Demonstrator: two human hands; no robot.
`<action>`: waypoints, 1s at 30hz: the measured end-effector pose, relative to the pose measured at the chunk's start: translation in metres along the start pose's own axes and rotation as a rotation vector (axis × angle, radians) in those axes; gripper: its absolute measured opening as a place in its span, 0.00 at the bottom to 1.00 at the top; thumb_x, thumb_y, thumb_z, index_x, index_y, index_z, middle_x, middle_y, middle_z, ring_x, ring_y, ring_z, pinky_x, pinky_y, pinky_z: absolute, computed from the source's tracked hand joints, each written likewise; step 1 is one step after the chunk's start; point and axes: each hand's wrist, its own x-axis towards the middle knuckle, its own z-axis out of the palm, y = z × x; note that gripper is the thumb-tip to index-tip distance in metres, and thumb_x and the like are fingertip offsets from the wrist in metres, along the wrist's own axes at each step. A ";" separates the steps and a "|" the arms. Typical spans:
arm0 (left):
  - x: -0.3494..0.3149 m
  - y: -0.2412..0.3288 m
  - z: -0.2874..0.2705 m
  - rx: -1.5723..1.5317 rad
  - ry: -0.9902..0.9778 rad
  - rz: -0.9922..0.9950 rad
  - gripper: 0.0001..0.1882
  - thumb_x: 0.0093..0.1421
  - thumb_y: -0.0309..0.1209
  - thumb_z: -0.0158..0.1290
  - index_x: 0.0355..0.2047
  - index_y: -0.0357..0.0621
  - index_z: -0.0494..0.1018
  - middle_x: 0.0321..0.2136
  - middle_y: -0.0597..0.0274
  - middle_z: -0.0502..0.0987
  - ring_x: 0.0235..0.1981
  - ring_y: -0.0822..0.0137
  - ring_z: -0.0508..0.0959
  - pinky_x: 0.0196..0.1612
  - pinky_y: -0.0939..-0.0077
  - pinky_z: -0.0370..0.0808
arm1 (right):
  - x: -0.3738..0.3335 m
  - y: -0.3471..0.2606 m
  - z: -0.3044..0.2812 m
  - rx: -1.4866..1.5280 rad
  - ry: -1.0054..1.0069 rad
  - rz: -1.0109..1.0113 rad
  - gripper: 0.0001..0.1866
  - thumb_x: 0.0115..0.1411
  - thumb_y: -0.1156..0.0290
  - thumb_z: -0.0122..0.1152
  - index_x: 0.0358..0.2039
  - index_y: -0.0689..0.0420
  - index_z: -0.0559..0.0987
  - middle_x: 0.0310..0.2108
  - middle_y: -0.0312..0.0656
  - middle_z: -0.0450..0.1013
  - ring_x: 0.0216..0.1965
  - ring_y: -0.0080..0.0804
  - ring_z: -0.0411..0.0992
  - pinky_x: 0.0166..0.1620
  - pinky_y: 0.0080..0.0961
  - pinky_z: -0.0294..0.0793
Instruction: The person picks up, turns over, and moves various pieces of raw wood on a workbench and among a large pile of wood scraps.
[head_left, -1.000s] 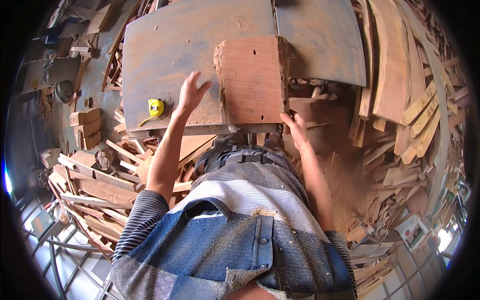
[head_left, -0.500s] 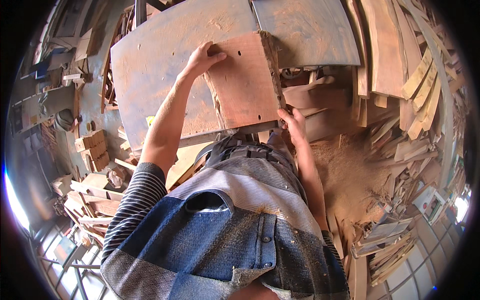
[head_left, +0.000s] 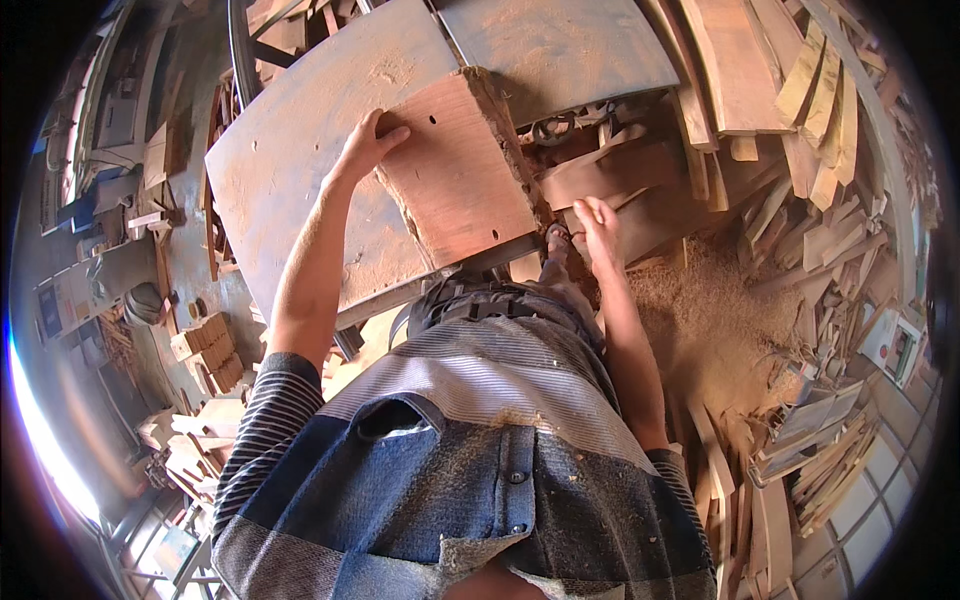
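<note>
A thick reddish wooden board with rough bark-like edges and several dark holes lies on a dusty metal machine table. My left hand grips the board's far left corner, thumb on the top face and fingers at the edge. To the right of the board, my right hand hangs in the air with its fingers loosely bent and apart. Nothing shows in it, and a small gap separates it from the board's near right corner.
A second table plate stands beyond a narrow gap. Long planks lean at the far right. A sawdust heap and wood offcuts cover the floor on the right. Stacked blocks stand at the left.
My right hand has let go of the board's near right corner and moved away to the right. The left hand keeps its hold. The whole view has tilted somewhat.
</note>
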 end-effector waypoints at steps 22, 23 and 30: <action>-0.212 0.028 0.101 0.087 0.022 0.109 0.61 0.32 0.48 0.79 0.62 0.35 0.59 0.67 0.24 0.49 0.69 0.27 0.53 0.69 0.41 0.59 | -0.046 -0.055 0.117 -0.974 -0.622 -1.609 0.20 0.59 0.70 0.57 0.51 0.65 0.79 0.57 0.50 0.74 0.60 0.45 0.70 0.63 0.39 0.69; -0.212 0.033 0.103 0.166 0.042 0.104 0.59 0.30 0.48 0.78 0.60 0.37 0.61 0.68 0.26 0.48 0.69 0.28 0.53 0.69 0.42 0.58 | -0.046 -0.054 0.118 -1.018 -0.597 -1.582 0.21 0.61 0.69 0.55 0.52 0.66 0.78 0.59 0.51 0.73 0.63 0.46 0.68 0.66 0.40 0.67; -0.195 0.038 0.111 0.164 0.164 0.124 0.48 0.37 0.38 0.76 0.58 0.38 0.66 0.69 0.25 0.50 0.71 0.27 0.50 0.74 0.42 0.53 | -0.041 -0.048 0.125 -1.149 -0.532 -1.557 0.23 0.61 0.68 0.54 0.56 0.64 0.77 0.61 0.50 0.72 0.64 0.45 0.68 0.67 0.40 0.65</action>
